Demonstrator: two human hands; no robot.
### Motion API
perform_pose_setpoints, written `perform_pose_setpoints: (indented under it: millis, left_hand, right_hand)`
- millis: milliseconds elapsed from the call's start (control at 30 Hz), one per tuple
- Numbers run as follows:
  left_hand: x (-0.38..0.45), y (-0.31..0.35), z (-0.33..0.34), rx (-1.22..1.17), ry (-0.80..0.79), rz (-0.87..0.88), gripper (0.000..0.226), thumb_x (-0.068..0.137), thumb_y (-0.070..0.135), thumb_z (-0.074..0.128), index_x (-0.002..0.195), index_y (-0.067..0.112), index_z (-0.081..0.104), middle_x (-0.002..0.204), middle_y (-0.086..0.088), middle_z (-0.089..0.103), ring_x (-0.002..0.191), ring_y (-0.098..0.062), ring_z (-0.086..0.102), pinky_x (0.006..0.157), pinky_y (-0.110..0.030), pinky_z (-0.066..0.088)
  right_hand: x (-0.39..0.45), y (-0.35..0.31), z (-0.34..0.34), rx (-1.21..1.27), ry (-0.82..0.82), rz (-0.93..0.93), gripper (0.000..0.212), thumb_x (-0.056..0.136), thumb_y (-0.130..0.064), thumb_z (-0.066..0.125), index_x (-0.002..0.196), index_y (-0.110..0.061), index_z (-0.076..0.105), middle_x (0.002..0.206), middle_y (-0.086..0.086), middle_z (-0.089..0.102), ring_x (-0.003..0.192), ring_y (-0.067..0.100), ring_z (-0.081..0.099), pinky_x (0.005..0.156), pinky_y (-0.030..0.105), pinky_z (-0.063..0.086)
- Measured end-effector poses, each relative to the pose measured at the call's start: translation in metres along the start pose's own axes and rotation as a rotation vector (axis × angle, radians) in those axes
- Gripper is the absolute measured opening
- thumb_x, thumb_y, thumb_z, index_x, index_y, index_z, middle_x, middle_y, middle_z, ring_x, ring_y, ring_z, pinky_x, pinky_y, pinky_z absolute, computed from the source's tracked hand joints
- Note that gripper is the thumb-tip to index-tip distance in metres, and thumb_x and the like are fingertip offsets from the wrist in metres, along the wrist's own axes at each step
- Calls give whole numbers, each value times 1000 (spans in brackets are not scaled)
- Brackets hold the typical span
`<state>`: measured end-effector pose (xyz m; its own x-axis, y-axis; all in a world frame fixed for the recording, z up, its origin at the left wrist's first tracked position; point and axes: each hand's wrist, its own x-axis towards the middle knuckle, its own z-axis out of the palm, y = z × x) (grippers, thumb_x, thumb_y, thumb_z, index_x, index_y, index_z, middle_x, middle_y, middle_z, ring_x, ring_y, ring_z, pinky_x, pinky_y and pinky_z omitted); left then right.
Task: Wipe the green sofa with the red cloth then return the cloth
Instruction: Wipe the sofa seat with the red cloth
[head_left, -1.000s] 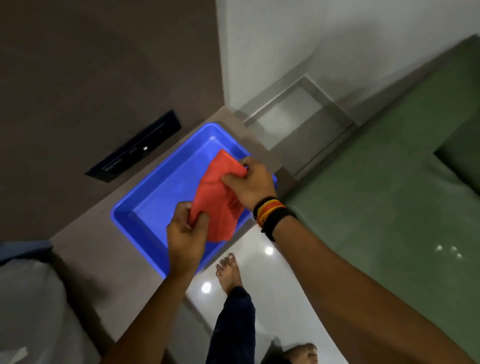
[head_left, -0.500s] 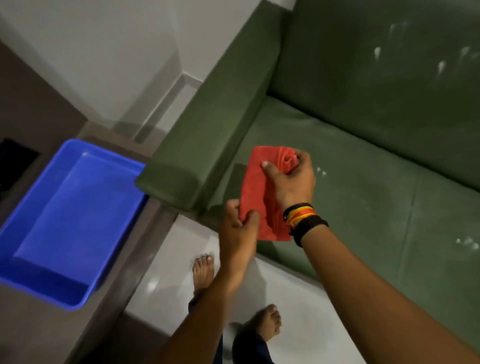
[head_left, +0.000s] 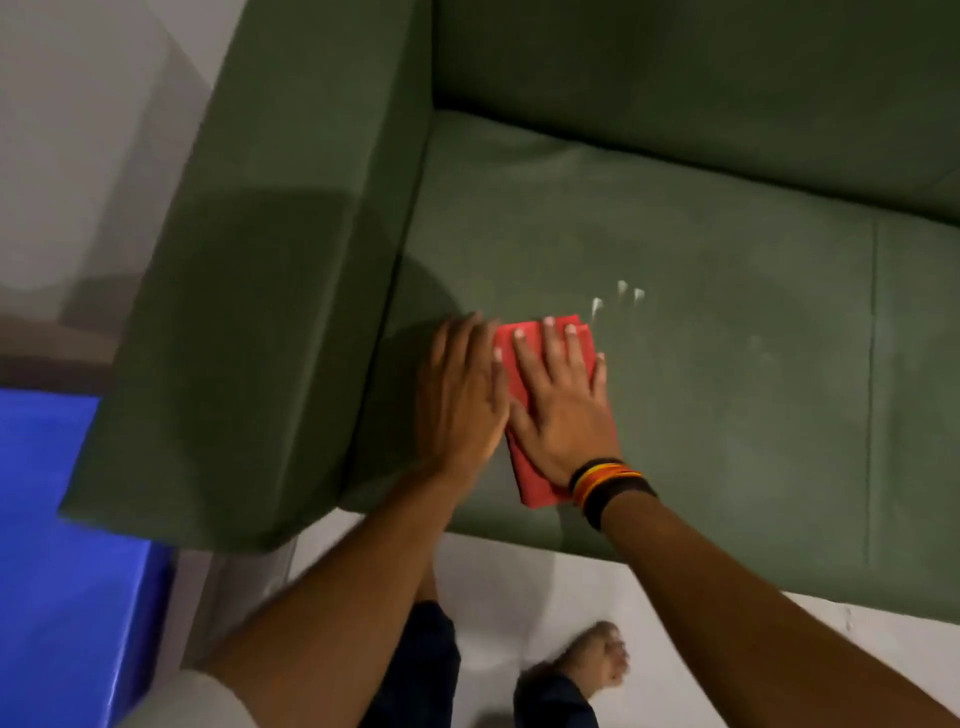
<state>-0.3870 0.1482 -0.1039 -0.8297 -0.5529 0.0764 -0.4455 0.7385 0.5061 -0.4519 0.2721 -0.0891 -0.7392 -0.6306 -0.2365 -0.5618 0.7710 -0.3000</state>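
The green sofa (head_left: 727, 374) fills most of the view, its seat cushion in front of me and its armrest (head_left: 270, 322) to the left. The folded red cloth (head_left: 537, 486) lies flat on the seat near the armrest. My right hand (head_left: 563, 415), with bands on its wrist, presses palm-down on the cloth with fingers spread. My left hand (head_left: 462, 400) lies flat beside it and covers the cloth's left edge. A few small white marks (head_left: 621, 296) sit on the seat just beyond the cloth.
A blue plastic tray (head_left: 62, 545) stands at the lower left, beside and below the armrest. My feet (head_left: 597, 662) are on the pale glossy floor in front of the sofa. A light wall runs along the upper left.
The cloth went from over the blue tray, across the armrest, down onto the sofa seat. Both hands changed from pinching it in the air to lying flat on it.
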Motion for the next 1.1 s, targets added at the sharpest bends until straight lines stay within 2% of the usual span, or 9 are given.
perform_pose_setpoints:
  millis: [200,300,467,600,733,833,967,1033,1100]
  left_hand:
    - [77,-19,38,141,-104,164,55,110,29,32,160,9,43,171,-12,38,161,-33,31,132,-55,24]
    - [79,-20,39,282,-157,194,59,110,31,29,167,17,27,177,-4,23,165,-28,18,135,-53,15]
    - [81,-17,35,311,-146,180,61,109,29,31,168,17,24,178,-3,22,165,-28,18,133,-56,19]
    - [77,-19,39,300,-137,179,62,107,29,35,168,17,27,177,-3,24,165,-28,21,133,-56,20]
    - [78,-21,41,304,-109,191,62,106,29,34,167,17,28,177,-3,24,165,-28,21,133,-56,18]
    - [79,-22,41,311,-101,185,61,107,28,34,167,17,28,177,-3,24,165,-28,20,134,-54,15]
    - [80,-19,39,318,-91,176,61,107,29,33,167,17,29,177,-3,25,165,-27,20,134,-54,16]
    - [77,-20,41,319,-89,179,62,107,29,33,167,17,29,176,-3,26,165,-27,21,134,-54,18]
    - [77,-21,43,329,-90,186,62,106,30,32,167,16,30,176,-3,26,164,-27,22,133,-54,19]
  right_hand:
    - [49,39,3,-121,108,-80,66,98,-38,43,161,-30,24,171,1,21,160,29,14,127,64,7]
    - [76,76,-13,-94,175,109,62,101,-36,38,161,-29,24,172,1,21,161,28,13,128,61,6]
    - [22,64,-3,47,300,576,64,100,-37,33,161,-19,27,171,6,22,160,31,15,127,60,15]
    - [29,20,6,-2,137,274,67,99,-37,39,161,-19,24,172,7,19,161,29,12,129,57,12]
    - [136,68,-29,-12,121,-84,66,96,-33,45,159,-21,32,169,5,30,159,26,22,129,54,14]
    - [164,120,-49,12,225,127,65,94,-31,45,157,-22,35,167,4,33,157,25,25,129,52,16]
    - [88,132,-39,76,382,510,62,96,-27,41,156,-19,37,167,7,32,158,27,24,128,54,19]
    - [58,93,-25,94,352,515,62,97,-28,39,157,-15,35,168,9,29,159,28,21,128,56,16]
    - [61,52,-14,92,262,300,65,96,-31,42,158,-15,34,169,9,28,160,28,18,129,56,14]
